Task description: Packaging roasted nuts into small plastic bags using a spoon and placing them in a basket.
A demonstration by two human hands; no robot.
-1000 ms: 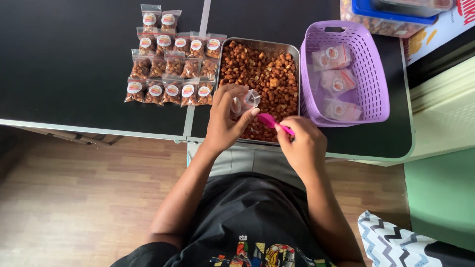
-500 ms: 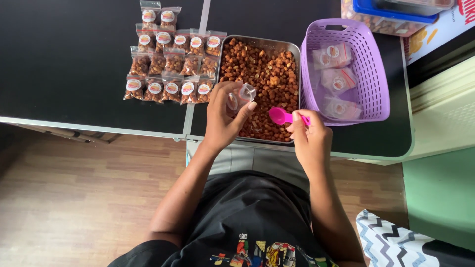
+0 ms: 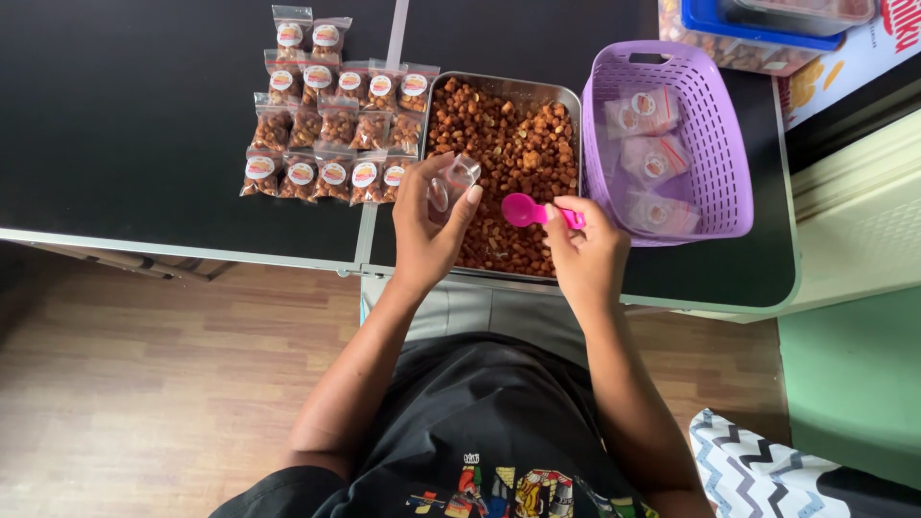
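Head view showed the left hand pinching a small clear plastic pouch by its lower part, near the middle of the frame, directly above the rectangular metal tray of brown roasted nuts. Held there, any spilled nut would likely have dropped back into the tray. The pouch's long axis ran from lower left to upper right, its mouth seemingly pointing to the upper right, towards the scoop; whether the mouth was open could not be told. The right hand was closed in a fingertip grip on the handle of a small pink plastic scoop, its bowl pointing left towards the pouch and its long axis nearly level across the frame. The two stood near each other but apart. Rows of small filled and labelled pouches lay in the upper left on the black bench, out of the hands' way. A purple plastic basket with more labelled pouches stood just right of the tray, within reach of the right hand
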